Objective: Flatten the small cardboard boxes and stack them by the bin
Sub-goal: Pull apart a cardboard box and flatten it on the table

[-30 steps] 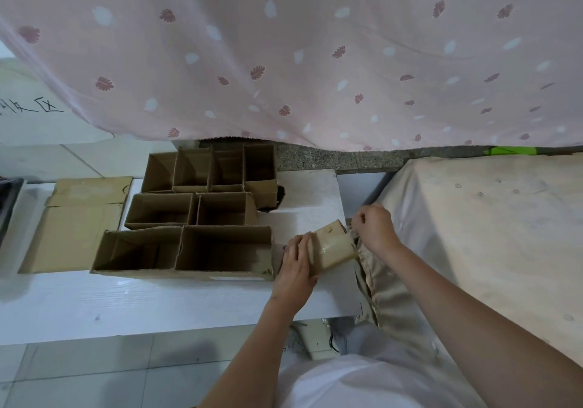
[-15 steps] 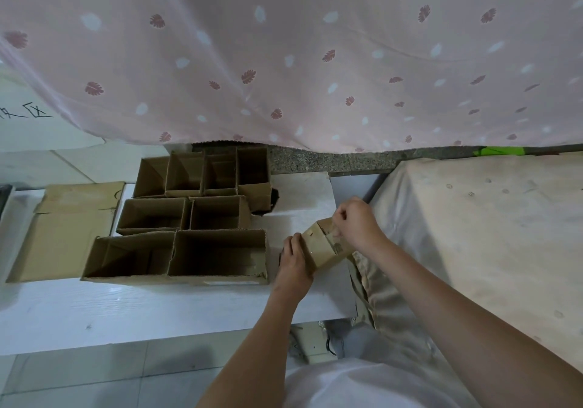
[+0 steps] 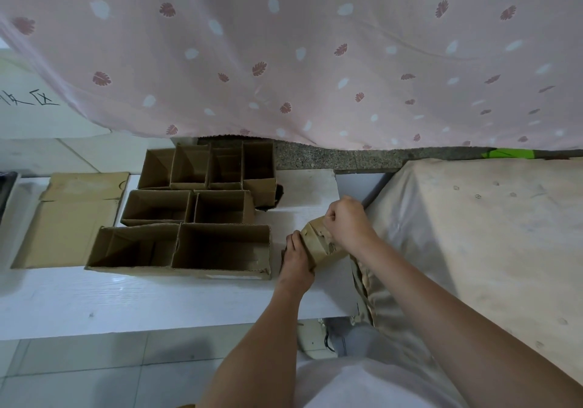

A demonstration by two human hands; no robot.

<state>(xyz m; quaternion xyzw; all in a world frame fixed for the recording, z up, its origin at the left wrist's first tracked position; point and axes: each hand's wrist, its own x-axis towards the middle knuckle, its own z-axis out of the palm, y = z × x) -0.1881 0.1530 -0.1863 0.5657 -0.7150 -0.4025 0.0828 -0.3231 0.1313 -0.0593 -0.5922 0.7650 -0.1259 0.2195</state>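
Two hands of mine are on one small cardboard box (image 3: pixel 321 245) at the right end of the white table (image 3: pixel 126 300). My left hand (image 3: pixel 296 257) grips its near left side with fingers curled round the edge; my right hand (image 3: pixel 347 221) is curled over its top, pinching at the upper flaps. The box is plain brown corrugated card, scuffed and creased, tilted on one edge above the tabletop. I can read no print on it.

Left of it stands a cluster of open brown boxes: a big double one (image 3: pixel 179 250) nearest, two middle ones (image 3: pixel 189 207) behind, a row of narrow ones (image 3: pixel 208 166) at the back. Further left a flattened sheet of cardboard (image 3: pixel 69 218) lies on the table. A pink curtain (image 3: pixel 284 51) with leaf print hangs over the far side, and a beige cloth-covered surface (image 3: pixel 473 234) sits to my right. Handwritten characters (image 3: pixel 28 98) show at far left, but I can't make them out.
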